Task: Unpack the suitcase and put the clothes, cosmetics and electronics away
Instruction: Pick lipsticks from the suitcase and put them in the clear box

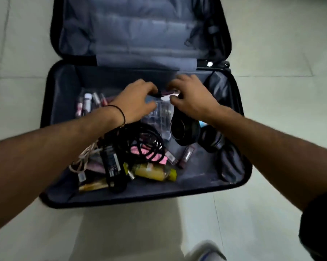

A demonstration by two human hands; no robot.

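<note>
Dark-shelled suitcase is lying open on the pale tiled floor, its grey-lined lid spreading away from the person. Its near half is holding a clear pouch, black headphones, a coiled black cable, a yellow bottle and a row of lip glosses. Left hand and right hand are hovering over the pouch, fingers curling inward; blur is hiding whether either is gripping anything.

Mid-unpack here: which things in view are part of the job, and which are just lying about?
Job: suitcase; clear pouch, at the left hand and right hand; lip gloss tubes; headphones; black cable; white cable; yellow bottle.
Lying about: tiled floor; shoe; wristband.
</note>
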